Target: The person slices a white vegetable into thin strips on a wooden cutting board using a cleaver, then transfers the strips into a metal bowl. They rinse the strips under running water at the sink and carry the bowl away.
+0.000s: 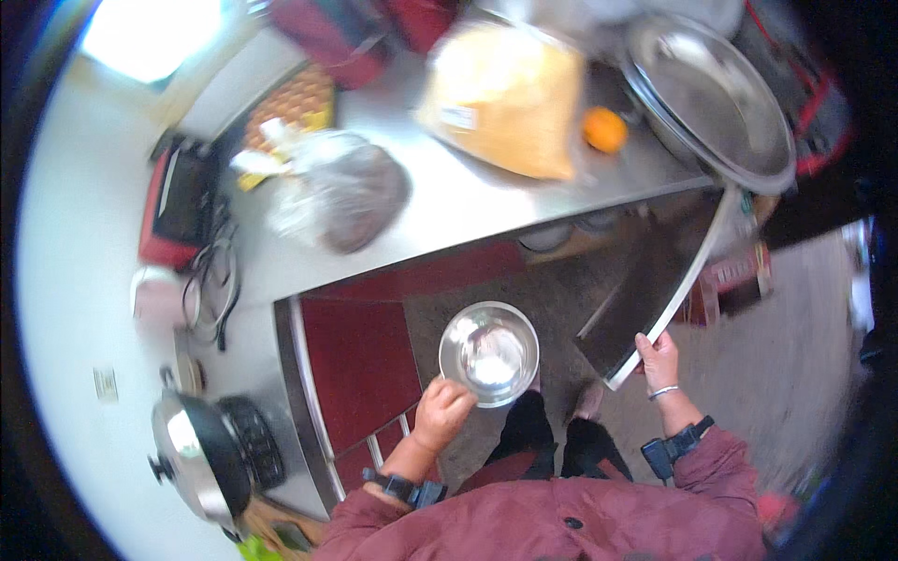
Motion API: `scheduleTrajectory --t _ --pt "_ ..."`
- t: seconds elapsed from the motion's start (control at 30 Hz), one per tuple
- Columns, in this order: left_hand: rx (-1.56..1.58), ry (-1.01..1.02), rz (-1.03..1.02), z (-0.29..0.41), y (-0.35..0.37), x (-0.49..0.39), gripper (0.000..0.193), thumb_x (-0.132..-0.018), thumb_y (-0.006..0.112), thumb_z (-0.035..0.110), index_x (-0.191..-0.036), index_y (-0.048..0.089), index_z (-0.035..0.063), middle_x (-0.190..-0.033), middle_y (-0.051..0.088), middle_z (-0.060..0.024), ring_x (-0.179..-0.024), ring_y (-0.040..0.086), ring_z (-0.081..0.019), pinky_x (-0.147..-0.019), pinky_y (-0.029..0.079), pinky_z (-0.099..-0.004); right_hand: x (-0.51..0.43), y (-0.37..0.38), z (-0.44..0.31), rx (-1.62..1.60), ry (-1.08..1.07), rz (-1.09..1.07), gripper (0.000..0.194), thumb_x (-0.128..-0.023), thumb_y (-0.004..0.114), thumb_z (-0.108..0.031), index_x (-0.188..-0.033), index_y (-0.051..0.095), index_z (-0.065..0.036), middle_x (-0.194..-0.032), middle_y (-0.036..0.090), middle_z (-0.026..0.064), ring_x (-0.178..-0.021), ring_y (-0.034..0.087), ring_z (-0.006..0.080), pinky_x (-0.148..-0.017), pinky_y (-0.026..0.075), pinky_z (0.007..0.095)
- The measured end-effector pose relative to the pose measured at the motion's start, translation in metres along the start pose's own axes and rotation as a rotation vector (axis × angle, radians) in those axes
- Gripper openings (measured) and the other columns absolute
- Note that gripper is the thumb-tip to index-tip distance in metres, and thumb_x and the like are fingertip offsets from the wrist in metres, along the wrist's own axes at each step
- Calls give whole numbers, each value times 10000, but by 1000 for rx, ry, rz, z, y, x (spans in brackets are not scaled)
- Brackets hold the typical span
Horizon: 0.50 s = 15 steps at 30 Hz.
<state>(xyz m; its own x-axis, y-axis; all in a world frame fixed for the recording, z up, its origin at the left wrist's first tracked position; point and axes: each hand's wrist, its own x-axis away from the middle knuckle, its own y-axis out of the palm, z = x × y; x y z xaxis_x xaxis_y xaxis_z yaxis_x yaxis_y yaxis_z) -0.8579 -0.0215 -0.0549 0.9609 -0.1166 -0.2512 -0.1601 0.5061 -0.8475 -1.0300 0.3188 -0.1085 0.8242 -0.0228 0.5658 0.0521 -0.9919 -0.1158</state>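
Observation:
My left hand (444, 414) grips the near-left rim of a round stainless steel bowl (490, 354), held over the floor in front of my legs. The bowl's shiny inside shows only bright reflections. On the right, my right hand (658, 363) has its fingers around the pale metal edge of a dark cabinet door (642, 294). The door stands swung out from below the counter. Inside the open cabinet, dish-like round things (546, 237) are partly visible on a shelf.
The metal counter (449, 203) carries a bag of yellow meal (505, 98), an orange fruit (605, 130), a large steel basin (708, 105) and a knotted plastic bag (344, 189). At left stand a red-and-black appliance (182, 203) and a lidded pan (200, 456). A red box (733, 277) lies beyond the door.

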Motion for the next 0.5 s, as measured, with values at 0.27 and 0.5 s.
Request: scheduleTrajectory --t 0.27,0.5 --pt "-51 -248 245 115 -47 165 201 -671 643 69 -870 621 82 -858 589 -53 -846 579 -250 -758 496 -360 -76 84 -16 -191 71 -159 246 -898 637 -294 -914 559 -61 -702 580 35 -530 570 152 -385 428 250" --pt "-266 -520 478 232 -29 244 130 -713 614 90 -840 599 71 -868 569 -59 -851 563 -246 -744 479 -352 -111 111 -22 115 85 -660 409 -919 508 -530 -942 547 -123 -797 621 16 -622 561 104 -471 427 212"
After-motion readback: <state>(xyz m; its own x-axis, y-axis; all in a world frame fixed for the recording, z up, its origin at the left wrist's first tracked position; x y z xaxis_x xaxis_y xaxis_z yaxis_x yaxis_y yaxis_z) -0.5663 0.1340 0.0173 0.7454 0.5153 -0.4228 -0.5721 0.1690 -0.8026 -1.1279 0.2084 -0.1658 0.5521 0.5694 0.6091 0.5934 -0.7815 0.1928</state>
